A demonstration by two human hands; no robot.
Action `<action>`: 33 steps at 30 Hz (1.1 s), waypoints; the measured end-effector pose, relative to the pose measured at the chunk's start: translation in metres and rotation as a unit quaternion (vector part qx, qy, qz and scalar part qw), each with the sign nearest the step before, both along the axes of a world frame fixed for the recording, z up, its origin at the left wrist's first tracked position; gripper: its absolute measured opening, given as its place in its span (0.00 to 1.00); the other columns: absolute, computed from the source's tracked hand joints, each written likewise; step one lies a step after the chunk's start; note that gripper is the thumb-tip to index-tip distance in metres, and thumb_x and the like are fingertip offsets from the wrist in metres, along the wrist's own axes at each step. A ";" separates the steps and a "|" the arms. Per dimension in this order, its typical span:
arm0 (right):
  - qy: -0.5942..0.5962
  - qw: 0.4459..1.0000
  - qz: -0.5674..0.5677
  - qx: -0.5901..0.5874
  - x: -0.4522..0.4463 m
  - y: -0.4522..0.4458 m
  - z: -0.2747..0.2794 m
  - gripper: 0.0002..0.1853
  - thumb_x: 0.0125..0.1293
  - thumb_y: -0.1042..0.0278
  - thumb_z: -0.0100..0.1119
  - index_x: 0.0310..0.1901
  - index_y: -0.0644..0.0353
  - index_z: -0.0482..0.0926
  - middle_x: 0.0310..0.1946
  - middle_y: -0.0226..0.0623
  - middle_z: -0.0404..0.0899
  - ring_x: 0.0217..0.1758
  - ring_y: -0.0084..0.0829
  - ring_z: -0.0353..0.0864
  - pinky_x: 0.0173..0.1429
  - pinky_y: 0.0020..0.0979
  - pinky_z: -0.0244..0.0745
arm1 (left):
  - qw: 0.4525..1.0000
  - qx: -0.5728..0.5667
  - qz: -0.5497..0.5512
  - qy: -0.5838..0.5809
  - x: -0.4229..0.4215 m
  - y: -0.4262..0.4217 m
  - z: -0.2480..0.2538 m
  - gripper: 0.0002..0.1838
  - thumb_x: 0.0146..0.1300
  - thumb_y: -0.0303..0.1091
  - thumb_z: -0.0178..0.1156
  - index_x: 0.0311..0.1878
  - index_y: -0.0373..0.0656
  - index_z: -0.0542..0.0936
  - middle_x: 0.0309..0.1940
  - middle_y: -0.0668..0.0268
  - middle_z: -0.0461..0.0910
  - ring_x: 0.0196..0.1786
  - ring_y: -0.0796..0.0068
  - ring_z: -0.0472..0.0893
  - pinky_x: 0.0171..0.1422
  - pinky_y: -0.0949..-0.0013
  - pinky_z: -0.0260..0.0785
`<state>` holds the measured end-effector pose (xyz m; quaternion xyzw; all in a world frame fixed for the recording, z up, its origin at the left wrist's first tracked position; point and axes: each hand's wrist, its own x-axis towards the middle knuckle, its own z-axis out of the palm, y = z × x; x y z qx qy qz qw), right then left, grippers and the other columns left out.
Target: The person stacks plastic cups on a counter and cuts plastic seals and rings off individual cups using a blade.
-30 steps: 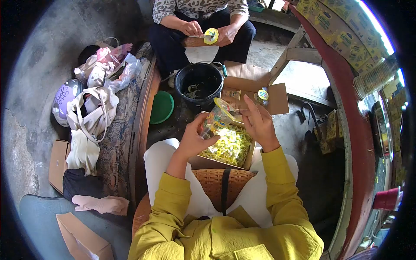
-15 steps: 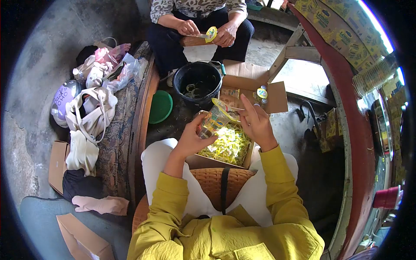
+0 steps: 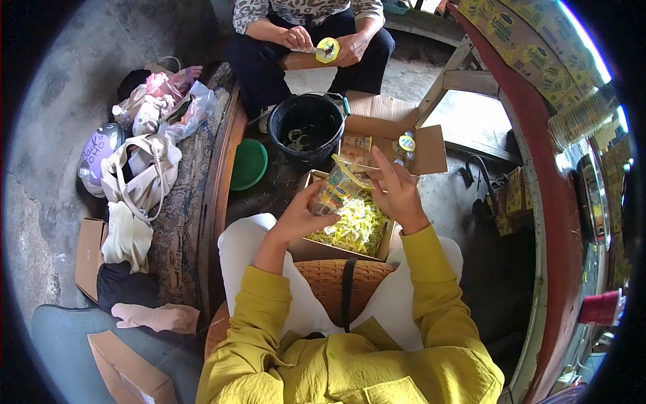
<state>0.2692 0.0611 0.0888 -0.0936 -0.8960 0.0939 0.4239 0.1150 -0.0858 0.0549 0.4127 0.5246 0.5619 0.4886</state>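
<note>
My left hand (image 3: 301, 214) is wrapped round a clear plastic cup (image 3: 332, 190) with a printed label, tilted so its yellow rim faces up and right. At that rim is my right hand (image 3: 398, 190), index finger raised, thumb and other fingers pinched on something I cannot make out. Below both hands, a cardboard box (image 3: 315, 252) holds a heap of yellow-green strips (image 3: 353, 227). Across from me a person (image 3: 306, 30) holds a yellow-rimmed cup (image 3: 328, 50) in one hand and a thin tool at its rim in the other.
A black bucket (image 3: 306, 129) with scraps inside stands ahead, beside a green lid (image 3: 249, 164). An open carton (image 3: 431, 149) with cups lies behind the box. Bags and a purple helmet (image 3: 101, 152) rest at left. A red-edged table (image 3: 552, 269) runs along the right.
My hands have stayed near the same place, with the cup's rim tilting slightly. The other person's cup has turned to face the camera again.
</note>
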 end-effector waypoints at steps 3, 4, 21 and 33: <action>-0.015 1.000 0.003 -0.014 0.004 0.000 0.003 0.35 0.44 0.85 0.59 0.59 0.64 0.64 0.27 0.35 0.81 0.29 0.33 0.78 0.36 0.30 0.74 | 0.998 -0.018 -0.012 -0.056 -0.002 0.000 -0.001 0.35 0.45 0.23 0.66 0.59 0.38 0.64 0.42 0.69 0.74 0.45 0.82 0.72 0.47 0.77 0.66; -0.002 1.000 0.013 -0.019 0.005 -0.001 0.004 0.35 0.44 0.85 0.59 0.59 0.64 0.64 0.27 0.35 0.81 0.30 0.33 0.78 0.36 0.30 0.74 | 0.999 0.010 -0.014 -0.045 -0.003 0.000 -0.003 0.34 0.45 0.23 0.66 0.58 0.38 0.65 0.43 0.69 0.74 0.45 0.82 0.72 0.47 0.77 0.66; 0.053 0.997 0.041 -0.038 0.018 0.007 0.027 0.09 0.43 0.83 0.59 0.29 0.61 0.80 0.28 0.36 0.77 0.33 0.35 0.78 0.36 0.32 0.74 | 0.992 0.101 0.042 0.059 -0.008 0.001 0.011 0.32 0.44 0.21 0.66 0.56 0.39 0.66 0.45 0.68 0.72 0.51 0.79 0.71 0.56 0.72 0.63; 0.015 0.999 0.023 0.035 0.012 -0.004 0.029 0.11 0.40 0.83 0.59 0.30 0.63 0.80 0.24 0.32 0.74 0.28 0.30 0.73 0.32 0.28 0.71 | 0.994 0.085 0.041 0.046 -0.006 -0.001 0.012 0.32 0.43 0.23 0.68 0.54 0.40 0.67 0.43 0.70 0.73 0.49 0.81 0.72 0.49 0.76 0.66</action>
